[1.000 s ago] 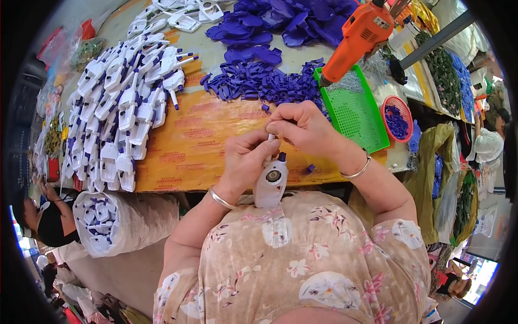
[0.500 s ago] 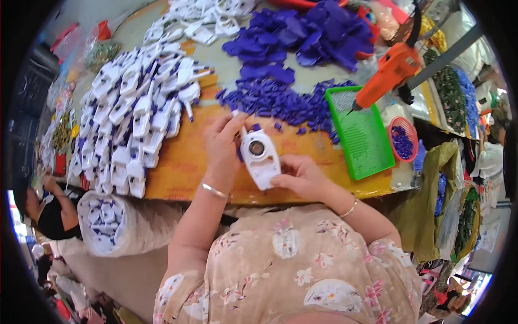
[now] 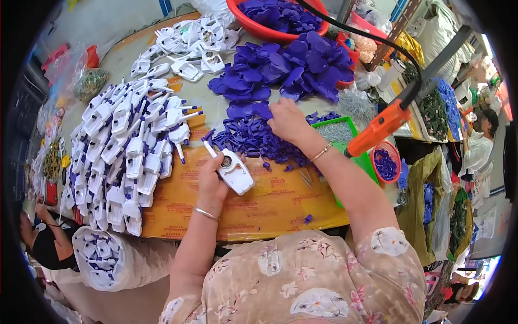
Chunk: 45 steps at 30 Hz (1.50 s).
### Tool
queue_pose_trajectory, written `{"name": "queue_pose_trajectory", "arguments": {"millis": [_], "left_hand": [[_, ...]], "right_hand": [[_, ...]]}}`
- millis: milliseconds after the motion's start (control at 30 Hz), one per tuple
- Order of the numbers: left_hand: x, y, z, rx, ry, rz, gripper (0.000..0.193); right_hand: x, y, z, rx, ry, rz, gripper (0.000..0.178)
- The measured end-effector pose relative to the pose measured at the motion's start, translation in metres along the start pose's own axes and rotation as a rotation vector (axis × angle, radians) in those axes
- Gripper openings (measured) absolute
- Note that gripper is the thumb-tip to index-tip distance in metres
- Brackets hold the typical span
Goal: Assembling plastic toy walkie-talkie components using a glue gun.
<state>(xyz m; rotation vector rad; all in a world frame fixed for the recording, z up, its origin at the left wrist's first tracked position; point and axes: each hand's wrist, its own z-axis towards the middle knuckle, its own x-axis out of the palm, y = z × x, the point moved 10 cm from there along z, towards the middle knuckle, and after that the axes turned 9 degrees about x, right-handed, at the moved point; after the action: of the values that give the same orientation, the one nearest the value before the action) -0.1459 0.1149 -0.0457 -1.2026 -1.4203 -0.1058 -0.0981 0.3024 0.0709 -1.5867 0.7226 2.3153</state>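
Observation:
My left hand (image 3: 212,182) is closed around a white plastic housing (image 3: 241,179) with a round metal-coloured piece set in it and a narrow, purple-tipped stem pointing up and left. Its wide end faces right, above the table. Farther forward, my right hand (image 3: 288,123) reaches to the near edge of a heap of flat purple plastic pieces (image 3: 270,59). Its fingers pinch one flat purple piece (image 3: 263,110); the fingertips are partly hidden. Small purple parts (image 3: 251,137) lie in a spread between my hands.
A large heap of white housings (image 3: 121,140) covers the table's left, with more white parts (image 3: 202,56) behind. On the right hangs an orange electric screwdriver (image 3: 380,127) over a green tray (image 3: 372,171) of screws. Nearby stand a pink basket (image 3: 397,171) and a red basin (image 3: 270,33).
My right hand has let go of the housing's wide end and moved forward to the flat purple pieces. My left hand has shifted nearer and left, turning the housing's wide end rightward.

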Motion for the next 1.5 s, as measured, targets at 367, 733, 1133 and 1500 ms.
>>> {"name": "queue_pose_trajectory", "arguments": {"millis": [367, 733, 1133, 1500], "left_hand": [[-0.003, 0.000, -0.005, 0.004, 0.035, 0.076, 0.028], [0.067, 0.004, -0.058, -0.133, 0.205, -0.009, 0.028], [0.047, -0.026, -0.092, 0.460, 0.061, 0.549, 0.032], [0.055, 0.016, -0.090, 0.087, 0.159, 0.144, 0.037]], "right_hand": [[-0.028, 0.011, -0.017, -0.175, -0.251, 0.187, 0.014], [-0.029, 0.053, -0.094, 0.098, 0.639, 1.292, 0.017], [-0.021, 0.031, -0.128, 0.290, 0.162, 0.985, 0.036], [-0.015, 0.026, -0.129, 0.356, 0.148, 1.325, 0.049]]}}
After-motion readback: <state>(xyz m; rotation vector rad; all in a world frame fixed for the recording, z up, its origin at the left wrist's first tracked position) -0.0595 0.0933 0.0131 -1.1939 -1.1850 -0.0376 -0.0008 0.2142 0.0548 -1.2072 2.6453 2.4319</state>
